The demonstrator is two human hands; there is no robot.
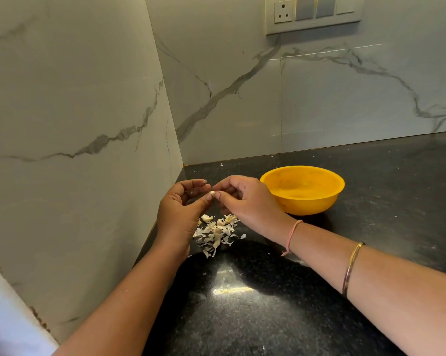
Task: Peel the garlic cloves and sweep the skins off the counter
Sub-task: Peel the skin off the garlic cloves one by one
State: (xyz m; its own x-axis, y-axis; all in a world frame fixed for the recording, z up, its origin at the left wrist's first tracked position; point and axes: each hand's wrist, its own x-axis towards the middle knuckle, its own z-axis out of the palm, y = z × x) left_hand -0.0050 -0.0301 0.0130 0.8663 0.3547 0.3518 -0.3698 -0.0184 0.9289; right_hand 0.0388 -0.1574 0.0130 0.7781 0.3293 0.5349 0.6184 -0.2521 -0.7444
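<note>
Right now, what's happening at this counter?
A person is peeling garlic over a black counter. Both hands meet in the air: the left hand and right hand pinch one small garlic clove between their fingertips. Below them lies a pile of skins, with what look like a few cloves among it, not yet swept away. A yellow bowl stands just beyond the right hand; no cloves show in it.

A small white garlic clove (212, 193) is pinched up in the air. Below it, a heap of thin white skins (215, 233) lies on the black counter (268, 304).
</note>
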